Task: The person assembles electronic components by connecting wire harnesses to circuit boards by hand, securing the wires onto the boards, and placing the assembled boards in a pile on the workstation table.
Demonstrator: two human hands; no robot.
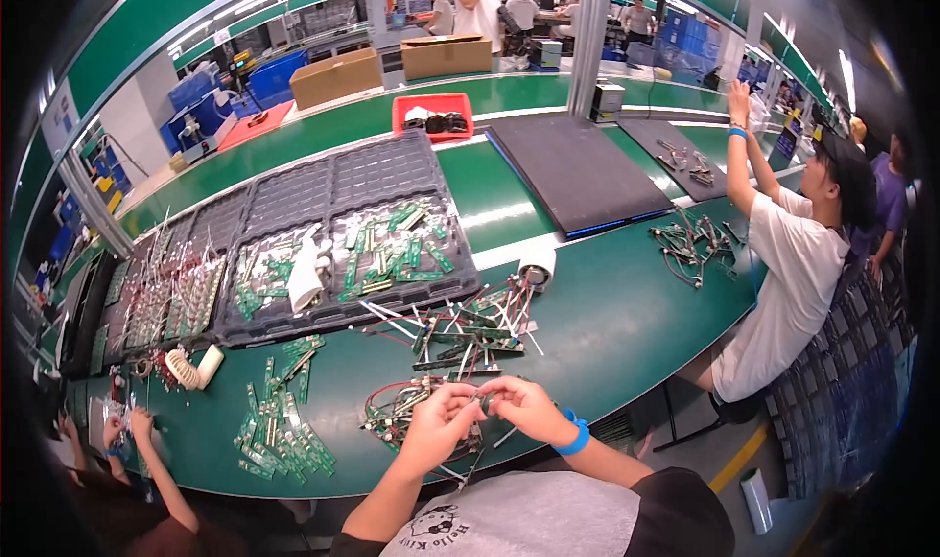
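My left hand [437,430] and my right hand [530,412] meet in front of me near the table's front edge. Both are closed, with fingertips pinched around a small greyish piece too tiny to name. A blue band [576,433] circles my right wrist. Under and beside my left hand lies a tangle of wired circuit boards [389,406], partly hidden by it. Just beyond my hands is another heap of green boards with red, black and white wires [468,330]. Bare narrow circuit boards [284,438] are spread on the green table [607,307] to the left.
Black trays [338,180] hold many boards, with a white cloth-like item [307,271] on top. A white roll [537,267] stands beyond the wires. A dark flat panel [578,170] and red bin [432,115] sit farther back. Co-workers [793,263] are at right and left.
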